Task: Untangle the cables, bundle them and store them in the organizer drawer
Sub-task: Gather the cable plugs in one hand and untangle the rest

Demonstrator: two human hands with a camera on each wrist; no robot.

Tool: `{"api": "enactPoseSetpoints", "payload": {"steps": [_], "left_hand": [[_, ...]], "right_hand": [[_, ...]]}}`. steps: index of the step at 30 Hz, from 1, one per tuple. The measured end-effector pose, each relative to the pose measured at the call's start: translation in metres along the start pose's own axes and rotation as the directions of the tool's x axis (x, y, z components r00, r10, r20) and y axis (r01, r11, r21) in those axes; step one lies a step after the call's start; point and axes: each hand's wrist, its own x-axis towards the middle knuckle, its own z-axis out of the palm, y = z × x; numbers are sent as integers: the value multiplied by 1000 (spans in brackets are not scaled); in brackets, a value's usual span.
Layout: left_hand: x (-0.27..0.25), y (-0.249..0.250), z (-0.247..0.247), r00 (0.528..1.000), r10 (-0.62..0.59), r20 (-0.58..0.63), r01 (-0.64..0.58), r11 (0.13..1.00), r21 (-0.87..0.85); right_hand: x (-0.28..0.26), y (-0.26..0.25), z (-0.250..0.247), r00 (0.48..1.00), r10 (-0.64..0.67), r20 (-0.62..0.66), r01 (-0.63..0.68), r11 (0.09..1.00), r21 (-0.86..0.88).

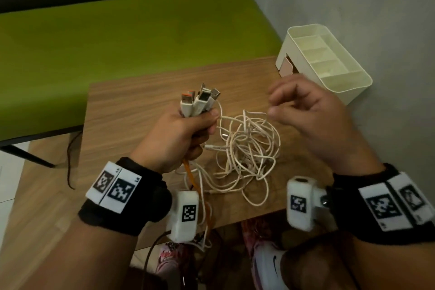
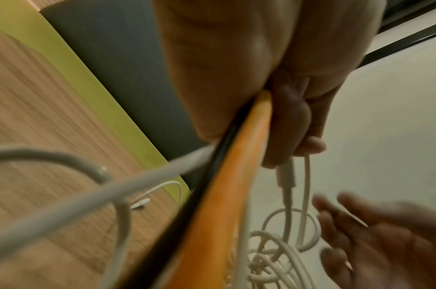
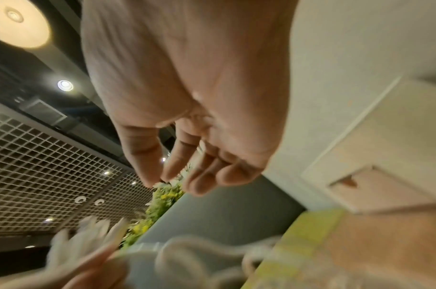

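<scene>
Nearest, the left hand [image 1: 179,139] clamps its grip round a bunch of USB plugs [image 1: 200,100], their leads, one an orange cable [image 1: 191,179], trailing from the fist. The right hand [image 1: 313,113] hovers beside it, fingers loosely spread, holding nothing. Between them white cables [image 1: 247,148] lie tangled on the wooden counter [image 1: 141,92]. Farther right stands the cream organizer [image 1: 329,59], its drawer [image 1: 288,67] slightly open

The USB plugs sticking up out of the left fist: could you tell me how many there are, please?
4 visible, fanned above the left hand: orange-tongued plug, two white plugs, grey plug rightmost. More may be hidden.
</scene>
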Motion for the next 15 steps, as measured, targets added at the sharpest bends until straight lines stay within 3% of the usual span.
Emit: {"api": "enactPoseSetpoints", "payload": {"steps": [2,5,8,11,13,15], "left_hand": [[-1,1,5,1000,12,24,-13,1000,20],[-5,4,8,998,69,-4,-69,997,-32],[-12,10,1,990,129,-53,-137,972,-192],[-18,15,-11,986,146,-78,-164,927,-337],[-19,17,-18,990,111,-82,-133,924,-358],[-19,17,-22,993,68,-92,-94,941,-325]], "right_hand": [[-6,-3,21,992,14,129,-21,998,51],[-10,12,42,964,116,240,-75,982,-174],[-5,28,45,978,118,172,-41,918,-394],[0,35,46,993,76,90,3,748,-663],[-1,36,46,999,13,44,22,708,-706],[-4,34,46,999,-44,30,53,733,-678]]}}
